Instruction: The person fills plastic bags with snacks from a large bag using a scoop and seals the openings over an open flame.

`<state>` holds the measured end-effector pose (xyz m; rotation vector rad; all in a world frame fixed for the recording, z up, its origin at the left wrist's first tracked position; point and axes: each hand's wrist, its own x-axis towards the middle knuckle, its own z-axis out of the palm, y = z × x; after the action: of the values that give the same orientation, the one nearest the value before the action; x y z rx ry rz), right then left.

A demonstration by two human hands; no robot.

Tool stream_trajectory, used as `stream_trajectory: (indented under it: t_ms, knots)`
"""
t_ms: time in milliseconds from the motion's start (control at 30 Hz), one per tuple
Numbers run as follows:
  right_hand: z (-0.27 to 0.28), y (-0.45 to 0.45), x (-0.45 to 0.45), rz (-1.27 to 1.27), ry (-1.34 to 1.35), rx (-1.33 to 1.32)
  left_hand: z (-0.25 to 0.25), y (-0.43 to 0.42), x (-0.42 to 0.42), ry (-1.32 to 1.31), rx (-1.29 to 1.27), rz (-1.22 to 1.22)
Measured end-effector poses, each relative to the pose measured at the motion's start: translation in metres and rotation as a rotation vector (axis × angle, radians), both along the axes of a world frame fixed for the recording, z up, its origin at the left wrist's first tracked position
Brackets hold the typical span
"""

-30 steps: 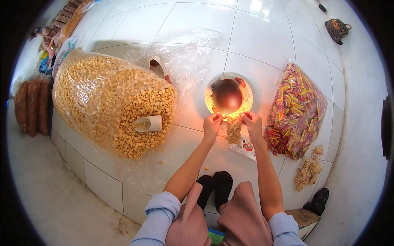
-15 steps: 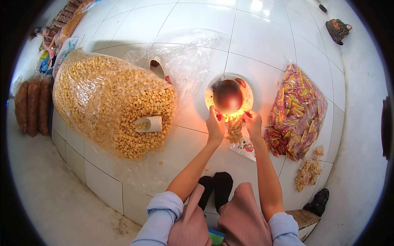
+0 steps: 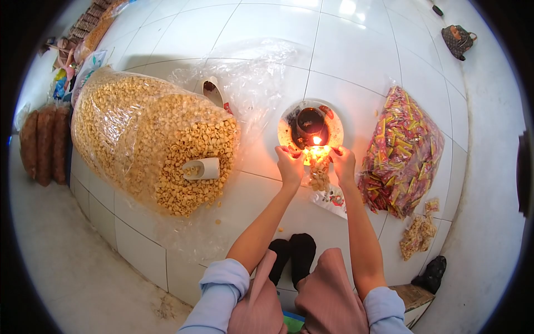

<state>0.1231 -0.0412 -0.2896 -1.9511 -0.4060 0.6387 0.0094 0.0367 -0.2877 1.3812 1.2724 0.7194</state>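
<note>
A small clear bag of ring-shaped snacks (image 3: 319, 173) hangs between my two hands, its top edge beside a small flame (image 3: 317, 140). My left hand (image 3: 290, 165) pinches one top corner of the bag, and my right hand (image 3: 342, 162) pinches the other. Just beyond them, a dark round burner (image 3: 310, 120) stands on a stained white plate (image 3: 283, 132). The bag's upper edge glows orange in the flame's light. Beneath the bag lies a printed plastic sheet (image 3: 334, 204) on the floor.
At left lies a large clear sack of snacks (image 3: 128, 122) with a white scoop (image 3: 209, 168) in its mouth. A second scoop (image 3: 212, 92) is behind it. To the right are a bag of red-yellow sachets (image 3: 400, 150), small filled bags (image 3: 417, 236) and a black bag (image 3: 431, 274).
The dark burner top, blurred before, now shows clearly with a distinct flame at its near edge. My left hand rose beside the plate, then came back down and slightly left.
</note>
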Motion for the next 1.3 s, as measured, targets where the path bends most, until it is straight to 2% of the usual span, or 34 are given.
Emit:
stream_trajectory:
  t_ms: [200, 467, 767, 933, 1067, 1233, 1267, 1300]
  knots:
    - [-0.012, 0.004, 0.005, 0.000, -0.026, -0.047, -0.003, 0.003, 0.003, 0.047, 0.010, 0.028]
    - [-0.006, 0.002, 0.009, -0.046, 0.076, 0.039, -0.008, 0.002, 0.012, 0.031, 0.030, 0.048]
    - [0.001, -0.003, 0.011, -0.079, 0.122, 0.050, -0.002, -0.002, 0.018, 0.125, 0.038, 0.039]
    - [-0.004, -0.007, 0.014, -0.110, 0.152, 0.090, -0.002, -0.006, 0.021, 0.167, 0.135, 0.033]
    - [-0.009, -0.010, 0.016, -0.114, 0.154, 0.119, -0.002, -0.009, 0.021, 0.094, 0.104, 0.018]
    - [-0.004, -0.016, 0.016, -0.112, 0.162, 0.120, -0.012, -0.015, 0.022, 0.164, 0.294, 0.016]
    - [-0.003, -0.018, 0.017, -0.099, 0.157, 0.106, -0.014, -0.019, 0.022, 0.163, 0.294, 0.017]
    - [-0.001, -0.023, 0.016, -0.099, 0.155, 0.107, -0.013, -0.024, 0.022, 0.048, 0.113, 0.024]
